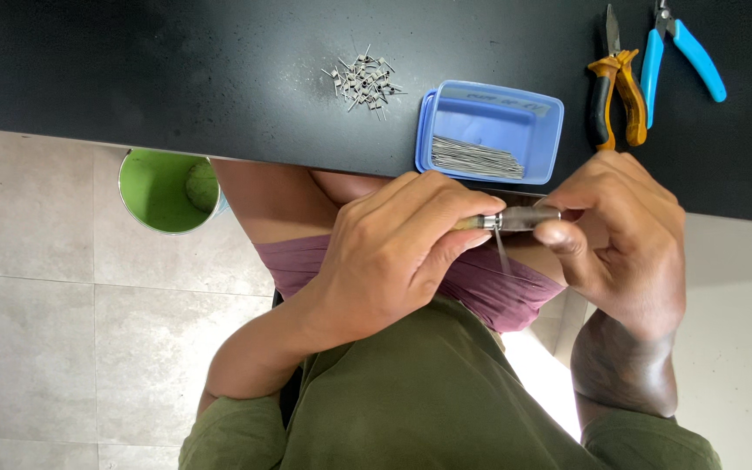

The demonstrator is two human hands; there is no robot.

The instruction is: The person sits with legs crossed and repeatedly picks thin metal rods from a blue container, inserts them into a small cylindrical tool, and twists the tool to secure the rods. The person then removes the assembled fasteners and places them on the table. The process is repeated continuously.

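The left hand (393, 257) grips a small metal winding tool (515, 218); the right hand (624, 231) pinches its other end, a thin wire (503, 252) hanging between them. Judged mid-coiling; next needs steady turns. Finished coils (363, 83) lie beyond the blue tray (537, 130) of 1 wire bundle.

Two hands are in view, the left hand (393, 261) and the right hand (624, 235), and between them they hold one small metal tool (515, 218) with one thin wire (502, 252) hanging from it. On the one black bench (219, 78) lie two pairs of pliers, one orange pair (615, 96) and one blue pair (681, 52), plus one blue tray (491, 130) holding a bundle of straight wires (476, 158) too many to count. There is also one heap of small wound coils (363, 83), too tangled to count, and one green bucket (167, 190) on the floor.
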